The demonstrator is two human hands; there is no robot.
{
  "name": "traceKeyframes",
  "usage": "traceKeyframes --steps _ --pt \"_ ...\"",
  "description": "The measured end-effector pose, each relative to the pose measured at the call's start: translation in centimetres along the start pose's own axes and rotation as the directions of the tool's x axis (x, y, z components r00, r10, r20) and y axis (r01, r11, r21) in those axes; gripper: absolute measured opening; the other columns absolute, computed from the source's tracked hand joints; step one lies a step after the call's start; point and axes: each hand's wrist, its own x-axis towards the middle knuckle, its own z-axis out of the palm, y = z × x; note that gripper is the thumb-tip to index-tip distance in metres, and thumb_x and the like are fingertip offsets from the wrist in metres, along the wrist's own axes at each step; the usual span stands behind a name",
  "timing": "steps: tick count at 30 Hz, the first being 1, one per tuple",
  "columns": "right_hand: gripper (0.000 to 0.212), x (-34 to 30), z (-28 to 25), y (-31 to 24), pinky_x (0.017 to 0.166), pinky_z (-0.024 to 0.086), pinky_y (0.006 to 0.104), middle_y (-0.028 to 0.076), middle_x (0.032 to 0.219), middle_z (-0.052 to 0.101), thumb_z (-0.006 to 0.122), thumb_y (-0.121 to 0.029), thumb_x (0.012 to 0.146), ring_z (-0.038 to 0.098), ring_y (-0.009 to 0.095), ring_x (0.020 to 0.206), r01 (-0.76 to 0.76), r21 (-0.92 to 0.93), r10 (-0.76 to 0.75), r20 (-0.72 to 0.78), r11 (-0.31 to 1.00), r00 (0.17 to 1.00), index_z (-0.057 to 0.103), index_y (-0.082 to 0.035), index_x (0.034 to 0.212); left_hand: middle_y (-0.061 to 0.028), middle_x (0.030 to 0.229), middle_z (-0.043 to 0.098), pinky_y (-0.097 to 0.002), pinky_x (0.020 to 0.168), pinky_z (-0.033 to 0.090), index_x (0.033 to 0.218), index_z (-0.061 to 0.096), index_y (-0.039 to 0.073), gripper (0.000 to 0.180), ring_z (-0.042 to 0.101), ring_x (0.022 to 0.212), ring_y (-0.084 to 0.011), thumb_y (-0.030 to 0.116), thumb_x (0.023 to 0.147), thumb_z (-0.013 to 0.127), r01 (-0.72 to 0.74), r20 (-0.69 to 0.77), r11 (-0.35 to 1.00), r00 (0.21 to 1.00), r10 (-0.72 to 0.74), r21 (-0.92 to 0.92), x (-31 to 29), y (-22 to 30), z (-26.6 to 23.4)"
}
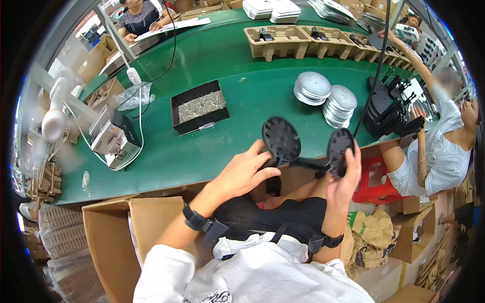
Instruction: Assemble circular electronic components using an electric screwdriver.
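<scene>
Over the bench's near edge, my left hand (243,170) is closed at the lower rim of a black round plastic base (281,139) with slots around its face. My right hand (344,179) grips a second black round base (340,150), thumb and fingers around its edge. A short black arm (309,163) spans the gap between the two; I cannot tell whether it joins both. Beyond my hands are two stacks of silver metal discs, a left stack (312,87) and a right stack (339,103). A black tray (177,112) of small metal parts lies farther left.
Black stands (381,108) are piled at the right, beside a seated co-worker (439,136). Cardboard moulded trays (275,44) line the bench's far side. A white box (113,139) and cable lie left. An open carton (108,242) stands below the green bench (212,156).
</scene>
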Motion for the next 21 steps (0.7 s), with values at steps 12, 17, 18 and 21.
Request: traceKeyframes --steps 12,17,18,21 --pt "0.025 2.3 6.2 9.0 0.092 0.042 0.0424 0.012 0.105 0.064 0.071 -0.015 0.086 0.057 0.031 0.105 0.702 -0.668 -0.041 0.716 0.247 0.697 0.069 -0.006 0.109 -0.0168 0.113 0.064 -0.0412 0.095 0.048 0.119 0.063 0.005 0.027 0.061 0.109 -0.0355 0.023 0.102 0.053 0.332 -0.418 0.913 0.813 -0.405 -0.238 -11.0 -6.2 6.7" --pt "0.034 1.8 7.3 10.3 0.095 0.038 0.0422 0.01 0.113 0.059 0.075 -0.02 0.085 0.055 0.029 0.11 0.765 -0.639 -0.136 0.754 0.075 0.643 0.065 -0.009 0.116 -0.0241 0.106 0.061 -0.0435 0.091 0.046 0.107 0.063 -0.004 0.032 0.059 0.102 -0.0396 0.026 0.099 0.059 0.489 -0.412 0.776 0.661 -0.628 -0.398 -10.9 -6.5 7.8" --pt "0.034 2.0 7.5 10.3 0.095 0.039 0.0427 0.011 0.113 0.061 0.073 -0.018 0.086 0.055 0.03 0.111 0.762 -0.616 -0.146 0.75 0.2 0.645 0.064 -0.008 0.117 -0.0246 0.103 0.061 -0.0434 0.089 0.046 0.104 0.062 -0.005 0.033 0.059 0.099 -0.0395 0.027 0.099 0.06 0.511 -0.394 0.741 0.632 -0.668 -0.437 -11.4 -6.5 7.2" --pt "0.03 5.4 7.0 7.6 0.097 0.042 0.0438 0.013 0.118 0.064 0.069 -0.014 0.088 0.057 0.032 0.114 0.803 -0.593 -0.386 0.728 0.06 0.566 0.063 -0.005 0.116 -0.0202 0.098 0.064 -0.0421 0.088 0.048 0.103 0.066 -0.004 0.036 0.06 0.094 -0.0372 0.027 0.087 0.076 0.561 -0.565 0.773 0.549 -0.616 -0.297 -11.7 -5.6 6.1"
